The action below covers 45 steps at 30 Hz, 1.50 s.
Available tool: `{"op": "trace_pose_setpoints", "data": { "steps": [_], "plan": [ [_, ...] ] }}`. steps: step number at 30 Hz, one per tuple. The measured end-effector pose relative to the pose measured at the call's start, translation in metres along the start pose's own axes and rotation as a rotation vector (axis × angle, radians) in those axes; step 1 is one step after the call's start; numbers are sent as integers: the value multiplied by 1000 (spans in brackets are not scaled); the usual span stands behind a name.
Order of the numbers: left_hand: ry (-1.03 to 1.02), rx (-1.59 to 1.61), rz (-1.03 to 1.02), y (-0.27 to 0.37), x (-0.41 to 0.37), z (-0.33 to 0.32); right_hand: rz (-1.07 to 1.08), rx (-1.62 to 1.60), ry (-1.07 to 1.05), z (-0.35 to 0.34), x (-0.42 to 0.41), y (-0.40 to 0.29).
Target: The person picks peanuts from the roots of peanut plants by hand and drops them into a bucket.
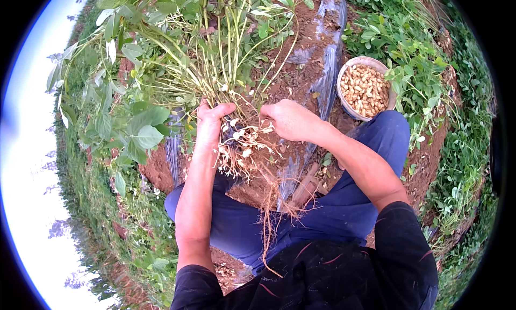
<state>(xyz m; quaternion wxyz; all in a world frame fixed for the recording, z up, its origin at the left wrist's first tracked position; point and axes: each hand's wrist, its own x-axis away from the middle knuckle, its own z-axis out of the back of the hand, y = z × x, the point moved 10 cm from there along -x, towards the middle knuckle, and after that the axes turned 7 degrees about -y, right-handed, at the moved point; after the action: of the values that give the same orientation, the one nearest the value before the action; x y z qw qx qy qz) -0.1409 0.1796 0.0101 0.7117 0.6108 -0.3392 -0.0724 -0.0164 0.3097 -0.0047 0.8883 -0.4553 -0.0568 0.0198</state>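
Observation:
My left hand [211, 116] is closed around the base of a bundle of peanut plant stems [219, 56], its thumb lying across them. The leafy tops spread away from me. Below that grip hang pale roots and pegs [244, 148] with a few pods among them. Longer brown roots [270, 205] trail down over my lap. My right hand [290, 118] is at the right edge of the root cluster, fingers curled in against it. Whether anything is pinched between those fingertips is hidden.
Right of my hands, a round white bucket [365, 88] holds many picked peanuts, beside my bent knee [389, 132]. Torn plastic mulch film [328, 64] runs along the reddish soil [290, 80]. Green peanut plants [403, 39] grow on the right, with more field to the left.

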Motion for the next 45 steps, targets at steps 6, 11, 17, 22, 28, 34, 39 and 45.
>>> {"op": "trace_pose_setpoints", "data": {
  "steps": [6,11,17,22,28,34,39,45],
  "plan": [
    [-36,279,-20,28,13,12,-57,62,-121,-47,12,71],
    [2,280,8,4,-1,38,-152,-1165,-133,-38,14,60],
    [-134,410,83,1,7,16,-124,-1558,-131,-41,-1,20],
    [-17,314,53,-3,7,28,-35,-1458,-222,-45,-7,10],
    [61,239,27,-6,6,30,-259,-938,-30,-35,-2,33],
    [62,80,41,-7,-2,16,-255,-445,169,-17,-10,43],
    [15,86,56,-4,-1,1,-158,-316,237,-7,-14,51],
    [118,-51,115,-15,-10,9,-139,-174,367,2,-16,57]
  ]
}}
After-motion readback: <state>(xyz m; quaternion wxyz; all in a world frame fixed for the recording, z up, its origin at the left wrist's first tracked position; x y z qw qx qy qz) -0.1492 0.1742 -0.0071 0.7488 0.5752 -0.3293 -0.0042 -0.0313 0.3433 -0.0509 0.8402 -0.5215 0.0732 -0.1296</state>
